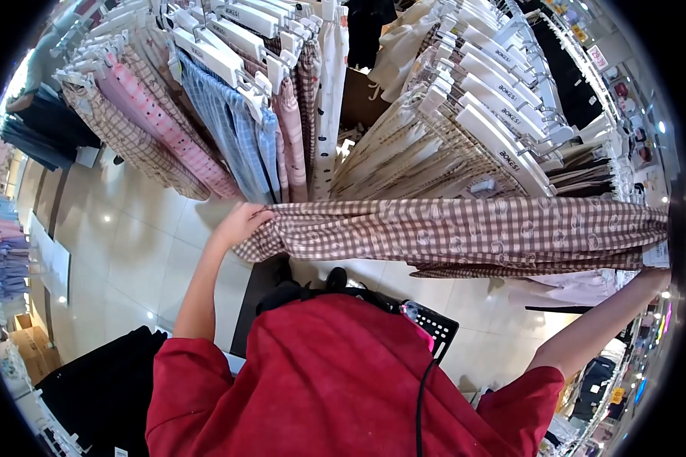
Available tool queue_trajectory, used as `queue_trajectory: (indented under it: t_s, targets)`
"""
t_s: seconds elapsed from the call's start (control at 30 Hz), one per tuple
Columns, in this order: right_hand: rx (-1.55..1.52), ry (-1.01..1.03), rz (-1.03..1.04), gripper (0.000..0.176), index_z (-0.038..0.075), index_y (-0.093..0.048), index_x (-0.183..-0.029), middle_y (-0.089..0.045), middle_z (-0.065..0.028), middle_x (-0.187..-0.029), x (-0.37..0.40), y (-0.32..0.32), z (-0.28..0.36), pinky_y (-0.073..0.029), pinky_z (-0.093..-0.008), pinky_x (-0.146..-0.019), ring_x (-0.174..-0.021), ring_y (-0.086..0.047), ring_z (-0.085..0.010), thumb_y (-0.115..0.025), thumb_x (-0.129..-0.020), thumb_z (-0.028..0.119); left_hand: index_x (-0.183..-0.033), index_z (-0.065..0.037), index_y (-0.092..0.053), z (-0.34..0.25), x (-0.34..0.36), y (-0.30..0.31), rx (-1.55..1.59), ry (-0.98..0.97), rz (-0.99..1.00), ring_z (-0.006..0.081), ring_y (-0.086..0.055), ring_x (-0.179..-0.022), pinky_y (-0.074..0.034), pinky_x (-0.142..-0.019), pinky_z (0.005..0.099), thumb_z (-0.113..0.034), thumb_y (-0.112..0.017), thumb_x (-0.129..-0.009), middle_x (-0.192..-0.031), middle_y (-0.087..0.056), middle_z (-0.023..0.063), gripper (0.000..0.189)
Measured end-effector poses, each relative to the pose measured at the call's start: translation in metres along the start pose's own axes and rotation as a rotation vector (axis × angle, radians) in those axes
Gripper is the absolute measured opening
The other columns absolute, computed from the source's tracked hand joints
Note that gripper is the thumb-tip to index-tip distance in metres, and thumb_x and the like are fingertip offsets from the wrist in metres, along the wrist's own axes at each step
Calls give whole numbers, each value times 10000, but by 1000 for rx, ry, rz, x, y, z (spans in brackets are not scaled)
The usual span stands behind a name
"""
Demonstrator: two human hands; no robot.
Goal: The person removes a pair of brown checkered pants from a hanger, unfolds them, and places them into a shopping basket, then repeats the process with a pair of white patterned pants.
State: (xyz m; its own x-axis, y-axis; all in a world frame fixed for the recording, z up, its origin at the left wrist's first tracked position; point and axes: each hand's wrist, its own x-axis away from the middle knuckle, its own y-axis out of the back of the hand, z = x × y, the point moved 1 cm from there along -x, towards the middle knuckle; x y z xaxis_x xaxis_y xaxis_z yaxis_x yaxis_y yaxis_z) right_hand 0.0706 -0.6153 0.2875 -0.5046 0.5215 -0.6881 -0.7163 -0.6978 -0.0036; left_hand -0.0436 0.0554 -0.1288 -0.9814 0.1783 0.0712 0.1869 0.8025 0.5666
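Observation:
A pair of brown-and-white checked trousers (450, 232) with a pale print is stretched sideways in front of my red shirt. My left hand (245, 224) is closed around the gathered cloth at the left end. At the far right edge of the view, my right hand (657, 279) grips the other end from below, its fingers mostly hidden by the cloth. Beside that hand, a white label (655, 254) hangs on the fabric. The middle of the trousers sags a little, and a lower layer of cloth shows underneath.
Checked, pink and blue trousers (225, 114) hang from white hangers ahead on the left. Cream garments (404, 148) hang ahead on the right. Black clothing (103, 388) is at lower left, near cardboard boxes (34, 350). A black perforated surface (436, 329) lies beside me.

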Motion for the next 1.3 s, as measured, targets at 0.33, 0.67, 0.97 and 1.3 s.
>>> queue_trajectory:
  t_s: [0.33, 0.67, 0.97, 1.3]
  targets:
    - [-49, -132, -13, 446, 27, -517, -1242, -569, -126, -1165, -22, 22, -50, -496, -390, -845, -1002, -582, -251, -485, -880, 285, -804, 65, -536, 10, 6, 11, 134, 18, -65, 183, -420, -574, -390, -574, 341, -248, -522, -925, -607, -450, 166, 336]
    - [-60, -235, -33, 452, 29, -517, -1241, -564, -124, -1177, -48, 59, -100, -493, -398, -852, -1014, -578, -256, -503, -876, 295, -834, 47, -543, 31, 7, 33, 144, 64, -136, 116, -441, -663, -396, -616, 291, -231, -493, -942, -648, -472, 67, 303]
    - [-145, -325, 200, 247, 0, -640, -1002, -650, -77, -953, 64, 0, 46, -487, -297, -797, -882, -608, -170, -658, -797, 136, -1014, -8, -625, 67, 28, 30, -306, 227, 94, 346, -603, -725, -458, -639, 413, -155, -637, -793, -794, -630, 197, 266]
    - [238, 414, 637, 299, 16, -558, -865, -533, -97, -666, 263, -120, 122, -425, -302, -504, -563, -539, -199, -778, -724, 160, -1332, -6, -406, -201, 6, -35, 708, -205, 268, 178, -554, -954, -431, -850, 315, -531, -619, -804, -1115, -584, 107, 775]
